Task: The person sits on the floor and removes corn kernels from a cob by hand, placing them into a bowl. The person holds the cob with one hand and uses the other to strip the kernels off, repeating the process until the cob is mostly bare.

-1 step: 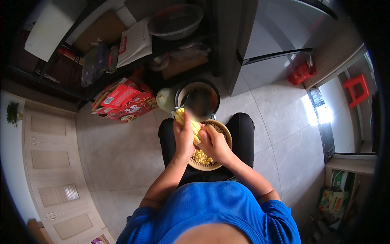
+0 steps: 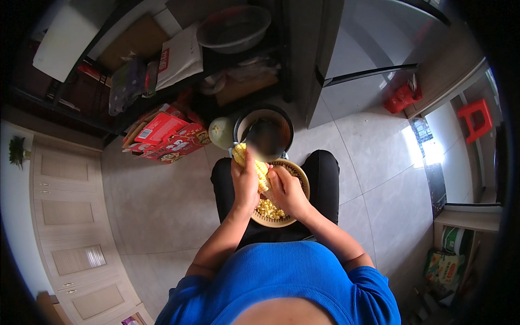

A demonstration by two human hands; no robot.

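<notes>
Over my lap I hold an ear of corn (image 2: 262,174) that is partly stripped of its yellow kernels. My left hand (image 2: 246,181) wraps around it from the left, thumb along the cob. On the cob's right side my right hand (image 2: 285,189) is closed, its thumb pressing at the kernels; its fingertips are partly hidden. Beneath both hands a tan basket (image 2: 305,187) rests on my lap, with loose corn kernels (image 2: 269,209) in its near part. Just beyond the basket stands a round dark bin (image 2: 291,130), its inside blurred.
A pale green melon-like thing (image 2: 220,132) sits left of the bin, beside a red cardboard box (image 2: 172,138). Farther back is a dark shelf with a clear plastic basin (image 2: 234,30). A grey fridge (image 2: 379,40) stands at the far right; a red stool (image 2: 475,120) is beyond a doorway.
My right thumb has shifted very slightly against the cob. Otherwise both hands and the corn stay in place.
</notes>
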